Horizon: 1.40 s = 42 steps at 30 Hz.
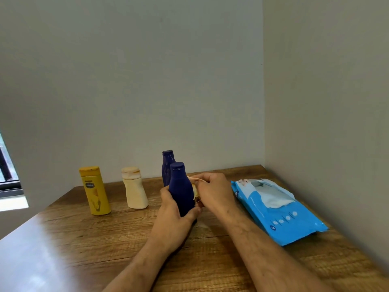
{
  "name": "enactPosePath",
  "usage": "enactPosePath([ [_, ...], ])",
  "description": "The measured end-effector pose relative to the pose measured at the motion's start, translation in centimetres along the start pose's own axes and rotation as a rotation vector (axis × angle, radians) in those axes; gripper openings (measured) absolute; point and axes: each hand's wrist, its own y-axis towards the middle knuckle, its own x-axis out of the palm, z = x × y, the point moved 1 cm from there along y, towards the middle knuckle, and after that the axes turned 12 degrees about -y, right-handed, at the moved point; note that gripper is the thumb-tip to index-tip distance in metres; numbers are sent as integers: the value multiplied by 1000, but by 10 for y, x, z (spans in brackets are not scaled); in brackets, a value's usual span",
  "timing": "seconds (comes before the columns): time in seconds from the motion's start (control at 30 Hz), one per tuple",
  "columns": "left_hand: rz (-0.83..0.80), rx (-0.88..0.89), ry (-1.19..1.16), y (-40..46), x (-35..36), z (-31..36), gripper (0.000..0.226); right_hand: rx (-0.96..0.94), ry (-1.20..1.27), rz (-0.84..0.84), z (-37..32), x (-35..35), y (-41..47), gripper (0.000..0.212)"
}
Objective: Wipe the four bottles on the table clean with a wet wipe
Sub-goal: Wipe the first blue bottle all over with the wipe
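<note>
Left hand: your left hand (171,216) is wrapped round the lower body of the near blue bottle (181,189), thumb on the left side and fingers curled under on the right, holding it upright above the table.
Right hand: your right hand (212,191) is curled against the bottle's right side, pinching a stained, yellowish wet wipe (195,191) against it.
Wet wipe: mostly hidden between your right hand and the bottle; only an edge shows.
Far blue bottle: the far blue bottle (167,165) stands upright just behind the one you hold, whitish streaks on it.
Cream bottle: the cream bottle (134,188) stands left of centre, leaning slightly, cap smudged orange.
Yellow bottle: the yellow bottle (94,190) stands furthest left, its label worn.
Wipes pack: a blue wipes pack (282,216) lies flat to your right, flap open, a white sheet showing.
Table: a wooden table (84,239) set in a corner of plain walls.
</note>
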Motion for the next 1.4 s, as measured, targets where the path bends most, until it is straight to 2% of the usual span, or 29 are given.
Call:
enactPosePath([
  [0.13,91,3,98,5,7,-5,59,-43,-34,112,0,-2,0,21],
  [0.33,160,-16,316,9,13,-1,62,-11,60,229,2,-9,0,18],
  [0.6,243,-83,339,11,44,14,68,24,166,454,7,-25,3,22],
  [0.8,259,-101,266,27,86,23,41,39,243,584,8,-31,7,24],
  [0.87,272,-120,300,35,94,24,34,56,265,589,9,-32,7,24],
  [1.03,312,-180,279,58,99,21,41,102,294,583,13,-32,12,25],
  [1.2,351,-221,196,73,98,15,37,120,289,580,16,-30,16,25],
  [1.4,376,-249,209,82,100,10,38,148,303,572,21,-27,24,22],
])
